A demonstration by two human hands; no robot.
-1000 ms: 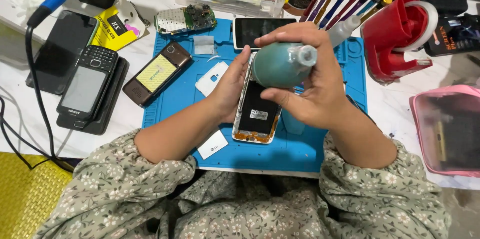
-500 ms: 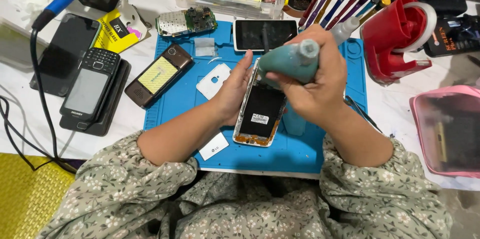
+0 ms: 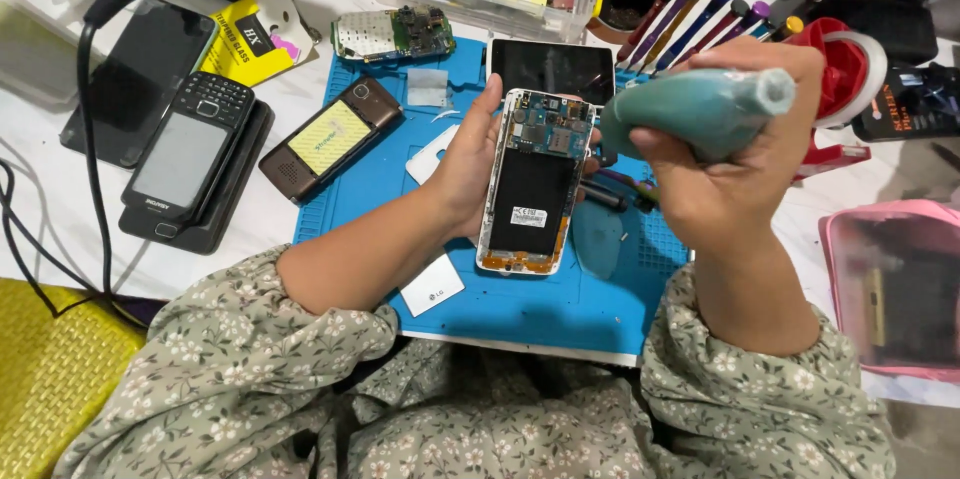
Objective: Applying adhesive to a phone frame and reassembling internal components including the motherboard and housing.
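My left hand (image 3: 468, 164) holds an opened smartphone (image 3: 530, 179) above the blue work mat (image 3: 520, 304). The phone's back is off, showing a circuit board at the top and a black battery below. My right hand (image 3: 735, 164) grips a teal rubber air blower (image 3: 690, 111), its narrow end pointing left at the top of the phone. The blower sits just right of the phone's upper edge.
On the mat lie a black tablet-like screen (image 3: 552, 67), a brown slider phone (image 3: 330, 137) and a bare circuit board (image 3: 392, 34). A black keypad phone (image 3: 188, 154) and a soldering iron cable (image 3: 95, 139) lie left. Screwdrivers (image 3: 700, 21), a red tape holder (image 3: 850, 69) and a pink box (image 3: 895, 289) are right.
My right hand has drawn the blower off the phone to the right, uncovering the circuit board. The left hand keeps holding the phone.
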